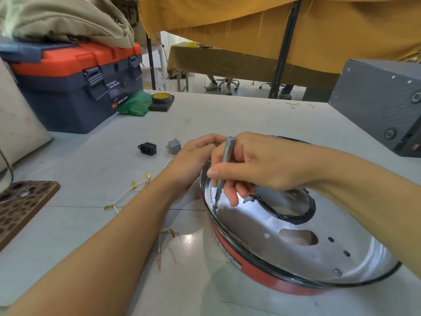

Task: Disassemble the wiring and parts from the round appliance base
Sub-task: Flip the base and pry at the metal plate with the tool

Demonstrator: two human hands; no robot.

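Observation:
The round appliance base (296,252), shiny metal inside with a red outer band, lies tilted on the table at the right. My right hand (255,165) grips a slim grey screwdriver (224,165) whose tip stands on a screw (215,205) near the base's left inner rim. Against that left rim rests my left hand (193,156), fingers curled over the edge; what they touch is hidden behind the right hand. A black-edged round opening (293,215) sits in the base's middle. Loose white wires with brass terminals (134,190) lie left of the base.
A black power socket (147,148) and a grey relay part (174,146) lie beyond the wires. A blue and orange toolbox (75,87) stands at the back left, with black tape (162,98) beside it. A grey box (382,106) is at the right, a brown patterned object (22,206) at the left edge.

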